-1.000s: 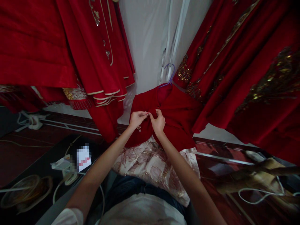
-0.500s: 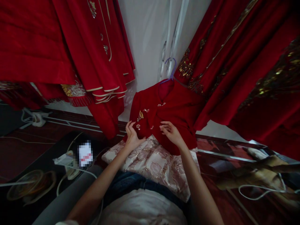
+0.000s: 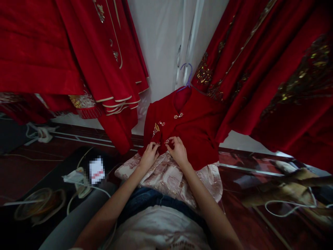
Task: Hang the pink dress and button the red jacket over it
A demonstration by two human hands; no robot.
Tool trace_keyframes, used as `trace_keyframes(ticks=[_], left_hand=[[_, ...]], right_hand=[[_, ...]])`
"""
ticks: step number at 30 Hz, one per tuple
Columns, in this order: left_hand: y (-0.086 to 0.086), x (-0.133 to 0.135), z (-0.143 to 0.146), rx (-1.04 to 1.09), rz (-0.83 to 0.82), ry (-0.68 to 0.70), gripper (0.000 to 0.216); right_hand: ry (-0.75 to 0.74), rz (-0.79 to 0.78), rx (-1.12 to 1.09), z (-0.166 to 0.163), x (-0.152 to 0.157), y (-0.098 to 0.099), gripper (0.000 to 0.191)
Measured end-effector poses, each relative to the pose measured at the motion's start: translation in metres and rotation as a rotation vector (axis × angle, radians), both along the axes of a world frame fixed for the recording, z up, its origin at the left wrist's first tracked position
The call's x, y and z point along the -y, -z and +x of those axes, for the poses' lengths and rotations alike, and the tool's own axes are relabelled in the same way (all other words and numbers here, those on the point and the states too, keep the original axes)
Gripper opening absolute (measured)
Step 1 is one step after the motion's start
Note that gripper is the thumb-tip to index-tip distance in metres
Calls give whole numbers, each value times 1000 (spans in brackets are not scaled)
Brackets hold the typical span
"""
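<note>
A red jacket (image 3: 192,128) on a purple hanger (image 3: 186,78) lies in front of me, its top resting over a pale floral skirt (image 3: 171,177) on my lap. Jewelled clasps (image 3: 178,115) run down its front. My left hand (image 3: 149,155) pinches the jacket's front edge beside a lower clasp. My right hand (image 3: 177,150) is closed on the red cloth at a small clasp (image 3: 167,141), fingertips almost meeting the left hand's.
Red gowns with gold trim hang at the left (image 3: 78,62) and the right (image 3: 273,69). A white wall (image 3: 161,45) stands behind. On the dark floor lie cables (image 3: 78,187), a round dish (image 3: 39,208) and a white cord (image 3: 288,211).
Both hands dropped from the upper clasp, opened over the jacket's front, then closed together again on a lower clasp. The upper clasps now show fastened.
</note>
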State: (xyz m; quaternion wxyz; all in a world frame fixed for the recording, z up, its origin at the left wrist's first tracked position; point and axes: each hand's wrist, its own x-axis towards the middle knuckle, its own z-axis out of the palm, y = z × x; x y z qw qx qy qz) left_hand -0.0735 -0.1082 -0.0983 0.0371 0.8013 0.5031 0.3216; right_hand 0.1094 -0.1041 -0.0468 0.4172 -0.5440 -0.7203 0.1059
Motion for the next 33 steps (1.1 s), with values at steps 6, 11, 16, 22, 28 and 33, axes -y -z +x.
trace_keyframes(ticks=[6,11,16,22,28,33], left_hand=[[-25,7,4,-3,-80,5,8],[-70,25,19,201,-31,61,16],[-86,40,37,243,-14,189,12],[-41,45,48,-9,-115,235,36],[-34,37,42,185,-171,54,15],[-49,18,45,38,-42,1,21]], right_hand=[[48,25,0,-2,5,0,18],[32,31,-158,-4,5,-9,18],[-213,-161,-468,23,5,-38,23],[-439,-422,-495,68,23,-76,23],[-516,-416,-380,58,29,-65,24],[-368,-269,-206,49,17,-46,23]])
